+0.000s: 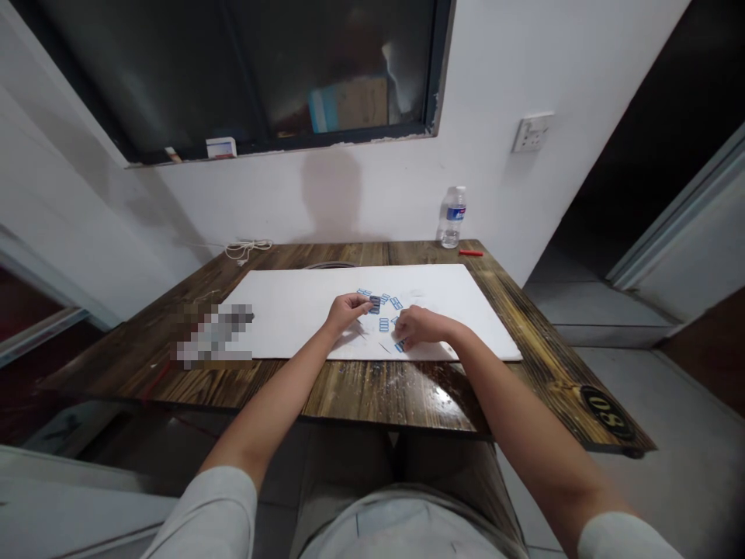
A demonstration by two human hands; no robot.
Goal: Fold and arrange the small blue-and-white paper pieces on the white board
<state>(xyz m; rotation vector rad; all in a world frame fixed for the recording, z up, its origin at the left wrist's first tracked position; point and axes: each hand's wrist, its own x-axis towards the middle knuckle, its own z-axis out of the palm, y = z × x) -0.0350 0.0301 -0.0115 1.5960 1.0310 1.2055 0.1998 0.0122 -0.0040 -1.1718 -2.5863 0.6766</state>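
Note:
My left hand (348,312) pinches a small dark piece with slots (375,304) between thumb and fingers, just above the white board (291,310). My right hand (416,326) is lowered to the board with its fingers curled together. Whatever its fingertips grip, if anything, is hidden. Beside those fingertips lies a small blue-edged piece (399,347). Several similar blue-framed pieces lie between and beyond the hands, among them a slotted one (383,324) and a tilted one (396,303). Thin dark slivers (385,348) are scattered near them.
The board rests on a dark wooden table (372,388). A water bottle (453,217) and a red pen-like object (471,252) stand and lie at the back right. A bundled white cord (248,248) is at the back left. A pixelated patch hides something on the left.

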